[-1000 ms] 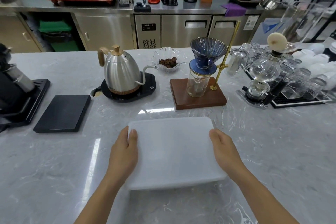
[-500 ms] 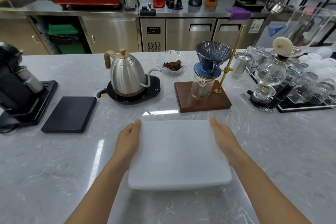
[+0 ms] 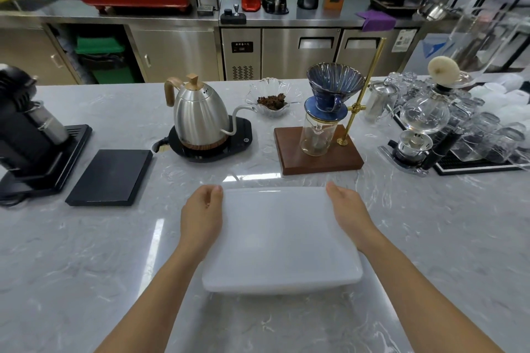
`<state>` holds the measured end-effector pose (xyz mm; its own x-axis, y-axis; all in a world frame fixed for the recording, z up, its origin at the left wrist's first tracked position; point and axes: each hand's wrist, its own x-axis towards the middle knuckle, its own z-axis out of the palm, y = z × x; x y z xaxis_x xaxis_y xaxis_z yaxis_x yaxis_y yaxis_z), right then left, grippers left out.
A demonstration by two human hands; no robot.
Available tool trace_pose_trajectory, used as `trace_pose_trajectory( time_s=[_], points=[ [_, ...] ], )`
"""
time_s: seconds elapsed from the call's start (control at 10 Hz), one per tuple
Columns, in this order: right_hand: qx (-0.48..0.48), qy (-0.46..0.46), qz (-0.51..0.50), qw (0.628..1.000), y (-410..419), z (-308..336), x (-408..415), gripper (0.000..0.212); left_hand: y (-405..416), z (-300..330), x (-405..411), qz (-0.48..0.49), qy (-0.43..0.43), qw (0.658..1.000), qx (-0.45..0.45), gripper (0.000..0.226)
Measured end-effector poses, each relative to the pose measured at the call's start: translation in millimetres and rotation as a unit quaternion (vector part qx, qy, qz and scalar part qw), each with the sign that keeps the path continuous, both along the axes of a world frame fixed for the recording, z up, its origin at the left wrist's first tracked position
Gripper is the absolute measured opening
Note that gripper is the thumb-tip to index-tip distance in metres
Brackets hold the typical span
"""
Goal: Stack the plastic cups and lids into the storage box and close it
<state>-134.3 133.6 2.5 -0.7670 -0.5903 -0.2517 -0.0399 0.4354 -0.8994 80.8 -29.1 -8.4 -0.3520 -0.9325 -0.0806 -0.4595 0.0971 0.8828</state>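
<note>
Hands flank the white storage box: left hand and right hand grip its side edges.

Bright overhead light; glare streak on counter; edges warped, right blurred.

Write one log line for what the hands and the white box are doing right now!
left hand: on box's left edge | right hand: on right edge | storage box: lid on, on marble counter
</note>
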Motion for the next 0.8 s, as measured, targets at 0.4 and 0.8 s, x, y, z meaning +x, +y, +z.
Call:
trace_pose_trajectory(
  time_s=[0.4,0.8],
  points=[
    [0.193,0.432,0.259,0.842,5,-7,37,0.064,36,14,-10,-0.276,-0.310,0.867,-0.276,0.087],
    [0.135,0.411,0.209,0.877,2,-5,42,0.060,35,15,-10,-0.272,-0.257,0.890,-0.260,0.073]
  ],
)
